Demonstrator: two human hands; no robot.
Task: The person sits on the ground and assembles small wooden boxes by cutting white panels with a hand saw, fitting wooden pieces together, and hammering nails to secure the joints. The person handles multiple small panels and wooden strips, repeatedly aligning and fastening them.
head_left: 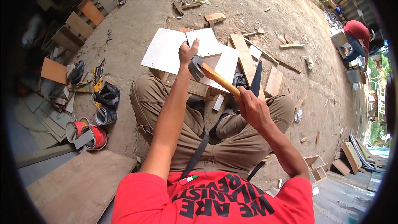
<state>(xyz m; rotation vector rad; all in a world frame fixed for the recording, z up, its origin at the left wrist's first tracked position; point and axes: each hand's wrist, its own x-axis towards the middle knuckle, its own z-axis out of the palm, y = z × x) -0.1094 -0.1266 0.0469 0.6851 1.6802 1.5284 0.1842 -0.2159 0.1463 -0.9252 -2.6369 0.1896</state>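
My right hand (251, 107) is wrapped round the lower end of a claw hammer's (219, 79) wooden handle. The hammer's metal head is held up close to my left wrist, over the near side of a white board (159, 50). My left hand (188, 53) is closed at the edge of a smaller white board piece (202, 36), which rests on the larger board. Whether a nail is between the fingers cannot be made out. The white board lies in front of my crossed legs, with wooden pieces (199, 90) showing under it.
A handsaw blade (256, 79) stands beside my right knee, near a long plank (244, 58). Paint cans (96, 137) and a black plastic bag (108, 95) sit at left. Wood scraps litter the dirt ground. A person in red (357, 33) bends over at far right.
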